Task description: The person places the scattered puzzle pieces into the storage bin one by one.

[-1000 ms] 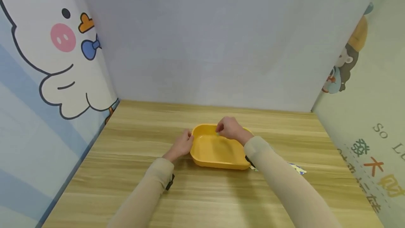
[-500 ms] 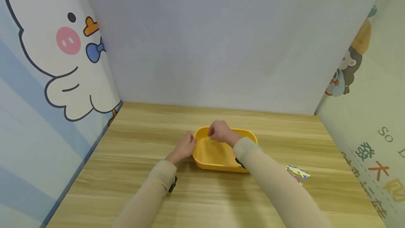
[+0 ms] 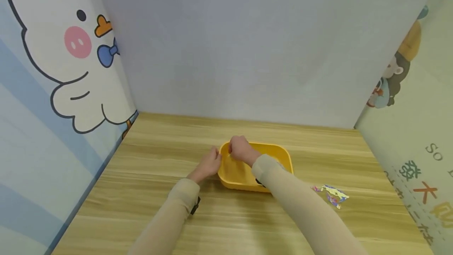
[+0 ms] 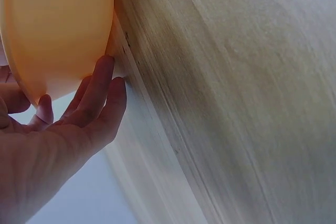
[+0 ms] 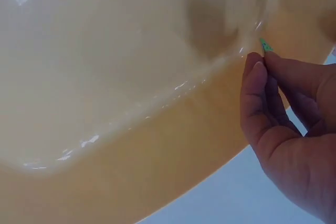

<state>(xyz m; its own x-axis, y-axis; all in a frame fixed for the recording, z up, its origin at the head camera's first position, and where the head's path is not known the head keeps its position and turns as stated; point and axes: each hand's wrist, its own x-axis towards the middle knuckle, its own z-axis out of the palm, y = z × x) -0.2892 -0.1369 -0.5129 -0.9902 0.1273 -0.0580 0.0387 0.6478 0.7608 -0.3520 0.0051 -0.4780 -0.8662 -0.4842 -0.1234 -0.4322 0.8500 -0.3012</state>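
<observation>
Wall: plain grey wall (image 3: 226, 50) at the back, a big white bird (image 3: 76, 50) printed down the left side, and in front of it all the wood-grain table (image 3: 162, 145)

Tray: here's the yellow tray (image 3: 235, 173), flat on the table, hollow side up, a hand at its left end and another over it

Left hand: the left hand (image 3: 208, 164) holds that left end, fingers curled against the outside

Right hand: over the far left corner, the right hand (image 3: 242, 148), thumb and fingertips pinching a tiny green piece (image 5: 266, 46)

Green piece: its tip pokes out past the fingertips, over the inside of the tray, near where the floor bends up into the side

Pinch: for something this small I'd want it light but steady, the tip left free, knuckles clear of the rim, and the left hand firm enough that a bump can't slide the tray

Scraps: patterned scraps (image 3: 334, 194) lie on the table to the right, too small to read from here

Right sleeve: the right sleeve (image 3: 304, 204) covers the tray's near right corner; fingers mask most of the green piece, so its full shape is anyone's guess, and whether it touches the tray I can't tell
</observation>
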